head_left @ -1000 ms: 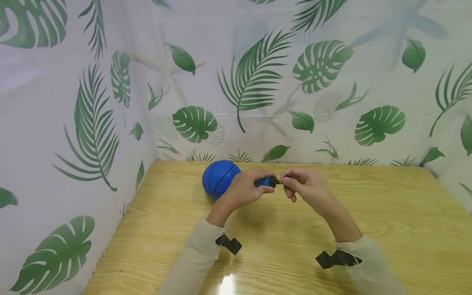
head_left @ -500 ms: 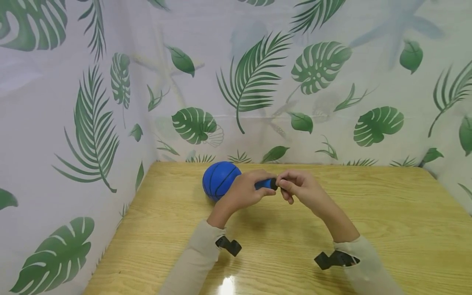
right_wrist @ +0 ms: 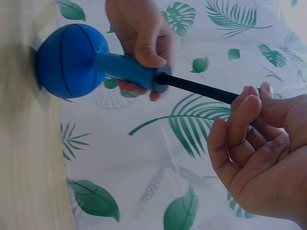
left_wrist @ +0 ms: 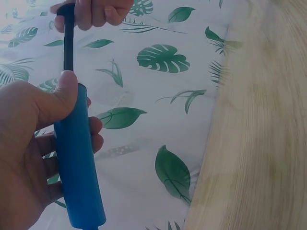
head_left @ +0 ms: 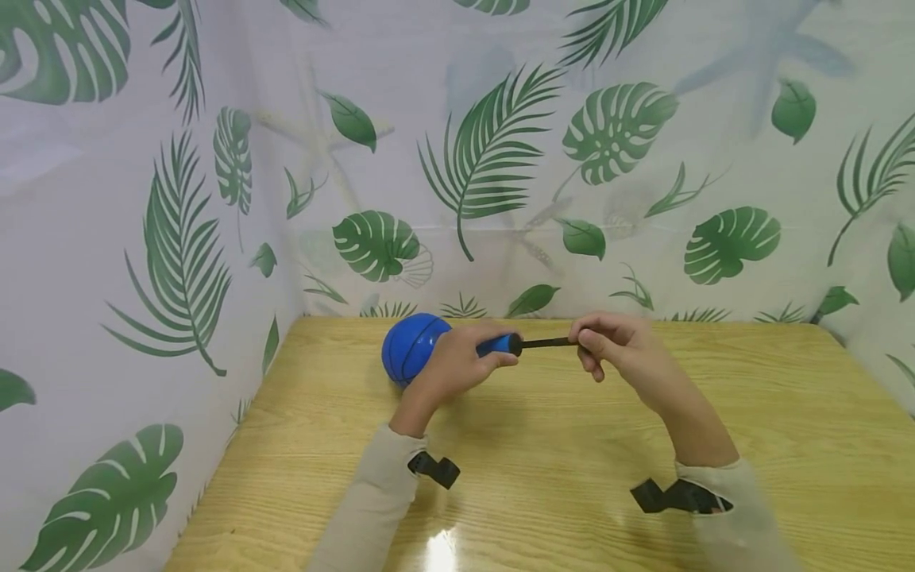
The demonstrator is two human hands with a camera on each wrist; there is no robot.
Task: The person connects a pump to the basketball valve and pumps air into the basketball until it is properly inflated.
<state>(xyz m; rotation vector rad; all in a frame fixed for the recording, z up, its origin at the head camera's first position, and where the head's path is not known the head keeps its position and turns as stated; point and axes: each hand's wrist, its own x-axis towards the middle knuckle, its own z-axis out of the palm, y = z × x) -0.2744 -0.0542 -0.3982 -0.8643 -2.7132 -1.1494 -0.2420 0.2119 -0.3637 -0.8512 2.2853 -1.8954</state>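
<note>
A blue hand pump (left_wrist: pixel 79 163) with a black rod lies across my left hand (head_left: pixel 457 357), whose fingers and thumb grip its barrel. The pump's black rod (right_wrist: pixel 199 88) is drawn well out of the barrel. My right hand (head_left: pixel 622 353) pinches the handle at the rod's outer end between thumb and fingers. A blue ball with black lines (head_left: pixel 413 348) rests on the table behind my left hand, which partly hides it. In the right wrist view the pump's far end points at the ball; whether a needle joins them I cannot tell.
The wooden table (head_left: pixel 536 477) reaches to a white leaf-printed cloth (head_left: pixel 443 159) at the back and along the left side. Both wrists wear black camera mounts, the left one (head_left: pixel 436 469) and the right one (head_left: pixel 679 496).
My right hand first moved in, pushing the rod into the barrel, then drew it out to the right. My left hand and the ball have shifted slightly left.
</note>
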